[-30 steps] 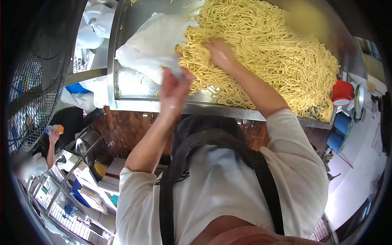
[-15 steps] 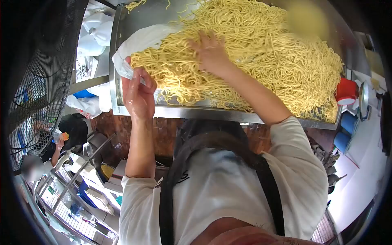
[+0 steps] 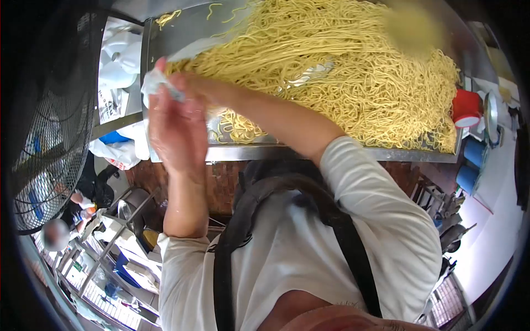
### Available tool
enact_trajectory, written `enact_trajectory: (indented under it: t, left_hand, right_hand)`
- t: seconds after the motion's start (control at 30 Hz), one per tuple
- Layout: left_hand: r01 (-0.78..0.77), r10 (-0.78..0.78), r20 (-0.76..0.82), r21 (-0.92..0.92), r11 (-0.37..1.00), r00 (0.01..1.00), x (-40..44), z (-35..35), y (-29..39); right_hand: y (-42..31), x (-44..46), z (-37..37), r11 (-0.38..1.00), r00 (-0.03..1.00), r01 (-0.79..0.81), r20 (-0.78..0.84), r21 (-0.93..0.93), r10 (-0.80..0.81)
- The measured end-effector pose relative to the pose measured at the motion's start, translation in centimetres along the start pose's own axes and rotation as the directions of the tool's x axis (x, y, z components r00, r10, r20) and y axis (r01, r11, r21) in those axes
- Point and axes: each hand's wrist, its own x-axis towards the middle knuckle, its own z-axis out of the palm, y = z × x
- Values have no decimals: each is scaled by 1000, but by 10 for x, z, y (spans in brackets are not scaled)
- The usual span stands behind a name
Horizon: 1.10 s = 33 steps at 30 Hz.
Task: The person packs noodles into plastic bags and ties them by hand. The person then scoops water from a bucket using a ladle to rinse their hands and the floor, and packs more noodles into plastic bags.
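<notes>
A large heap of yellow noodles [image 3: 381, 99] is spread over a metal tray [image 3: 179, 30]. At the tray's left side, my left hand [image 3: 179, 132] is closed on the edge of a thin white plastic bag [image 3: 153, 84]. My right hand [image 3: 201, 91] has its arm crossed over the noodles and is at the bag's mouth, right against my left hand. Its fingers are blurred and partly hidden, so their grip does not show. Long strands of noodles trail toward the bag. Part of the bag lies behind my hands and the noodles.
White plastic jugs [image 3: 121, 58] stand left of the tray, near a wire-guarded fan [image 3: 52, 132]. A red container [image 3: 466, 105] is at the tray's right end, with blue containers [image 3: 472, 154] below. Another person [image 3: 91, 187] is at the lower left, beside a rack.
My right hand has swept left from the middle of the noodles to the bag, dragging strands along. Bare tray surface now shows in the heap. My left hand stays at the bag.
</notes>
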Motion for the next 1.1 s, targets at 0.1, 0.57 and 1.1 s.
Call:
enact_trajectory:
  t: [0.1,0.57,1.1]
  left_hand:
    - [11,-10,44,-15,1000,999,15,-55,10]
    - [11,8,338,-54,998,941,-18,46,19]
    - [-50,50,-12,15,999,999,22,-92,24]
  right_hand:
    - [-34,-64,-24,130,999,-54,-54,-990,8]
    - [-101,-19,61,920,987,83,-93,-382,-128]
    - [-2,-69,-147,95,973,-205,-214,-974,-92]
